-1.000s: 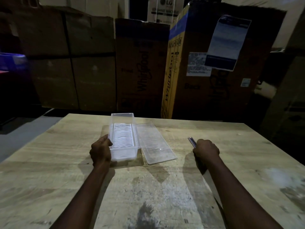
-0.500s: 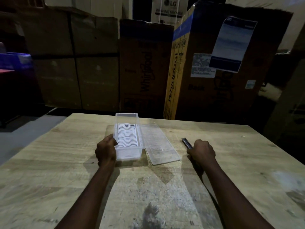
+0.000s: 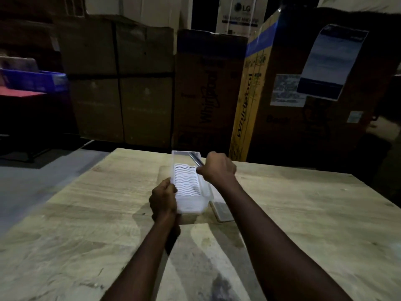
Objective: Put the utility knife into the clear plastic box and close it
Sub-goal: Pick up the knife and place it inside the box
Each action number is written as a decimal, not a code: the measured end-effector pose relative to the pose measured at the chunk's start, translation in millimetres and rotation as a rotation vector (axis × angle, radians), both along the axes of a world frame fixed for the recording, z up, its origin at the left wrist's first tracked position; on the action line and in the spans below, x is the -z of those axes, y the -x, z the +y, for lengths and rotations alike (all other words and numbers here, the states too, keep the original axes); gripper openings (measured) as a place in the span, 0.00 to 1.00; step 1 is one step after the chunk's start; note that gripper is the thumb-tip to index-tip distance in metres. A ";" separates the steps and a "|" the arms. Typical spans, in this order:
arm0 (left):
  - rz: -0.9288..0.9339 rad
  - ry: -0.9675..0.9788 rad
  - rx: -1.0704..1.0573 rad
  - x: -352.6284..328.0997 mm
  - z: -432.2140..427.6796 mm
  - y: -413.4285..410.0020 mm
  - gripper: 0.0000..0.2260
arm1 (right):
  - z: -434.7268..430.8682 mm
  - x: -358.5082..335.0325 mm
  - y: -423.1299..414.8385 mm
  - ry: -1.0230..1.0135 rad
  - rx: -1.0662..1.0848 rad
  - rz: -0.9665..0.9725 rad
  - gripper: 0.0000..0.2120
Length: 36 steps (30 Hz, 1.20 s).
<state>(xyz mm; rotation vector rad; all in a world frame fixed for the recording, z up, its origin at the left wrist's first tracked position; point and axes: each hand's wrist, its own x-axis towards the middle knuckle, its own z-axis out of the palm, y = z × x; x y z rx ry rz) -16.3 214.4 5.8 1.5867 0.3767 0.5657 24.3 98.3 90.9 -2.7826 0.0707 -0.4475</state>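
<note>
The clear plastic box stands open on the wooden table, with a white wavy insert on its floor. My left hand grips the box's near left wall. My right hand hovers over the box's far right side, closed around the utility knife. The knife's dark slim end points toward the box's far right corner. The clear lid lies flat on the table just right of the box, mostly hidden under my right forearm.
Tall cardboard appliance boxes stand close behind the table's far edge. A blue bin sits at the far left over a dark floor. Bare tabletop stretches to the left, right and near side of the box.
My right hand has lifted the knife off the table at the right and carried it left, over the open box. My left hand stays on the box's left wall.
</note>
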 end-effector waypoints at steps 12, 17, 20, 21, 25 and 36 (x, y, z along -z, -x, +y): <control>-0.040 -0.019 0.018 6.5 -5.0 -3.7 0.10 | 45.4 58.3 -27.4 0.275 0.066 -0.014 0.10; -0.068 0.024 -0.011 2.9 -7.5 -2.1 0.18 | 47.6 59.2 -28.6 0.418 0.049 0.027 0.12; -0.085 0.032 -0.003 1.9 -8.1 0.4 0.19 | 48.2 60.6 -27.9 0.454 0.042 0.043 0.12; -0.088 0.032 0.001 2.2 -7.5 0.9 0.19 | 48.4 61.2 -27.5 0.467 0.037 0.049 0.13; -0.081 0.018 0.004 0.9 -6.9 2.1 0.20 | 48.3 60.4 -25.4 0.534 0.022 0.068 0.14; -0.087 0.016 0.021 -0.8 -8.7 4.4 0.12 | 38.1 55.6 -22.5 0.329 -0.028 0.035 0.12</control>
